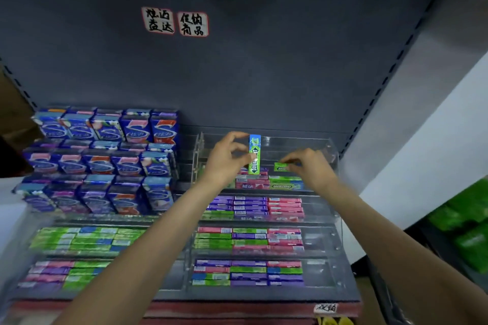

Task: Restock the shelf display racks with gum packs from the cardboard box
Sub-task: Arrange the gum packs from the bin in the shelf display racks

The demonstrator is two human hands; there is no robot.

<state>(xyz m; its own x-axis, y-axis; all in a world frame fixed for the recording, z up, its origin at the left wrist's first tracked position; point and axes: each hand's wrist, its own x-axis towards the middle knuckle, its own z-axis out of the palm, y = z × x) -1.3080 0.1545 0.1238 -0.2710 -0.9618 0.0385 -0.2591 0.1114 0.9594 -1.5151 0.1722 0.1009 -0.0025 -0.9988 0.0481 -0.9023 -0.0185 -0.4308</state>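
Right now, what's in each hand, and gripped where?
Left hand pinches an upright green gum pack around its middle. Right hand pinches a small green gum pack by its right end, above the clear rack.

Dark grey shelf back panel beside a white wall.

Green gum pack: "Doublemint", printed lengthwise. Blue boxes: large "S". Two handwritten Chinese signs on the shelf back panel: illegible here.

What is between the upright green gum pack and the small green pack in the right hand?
Head view: no object between upright gum pack and small green pack; only the clear acrylic rack behind.
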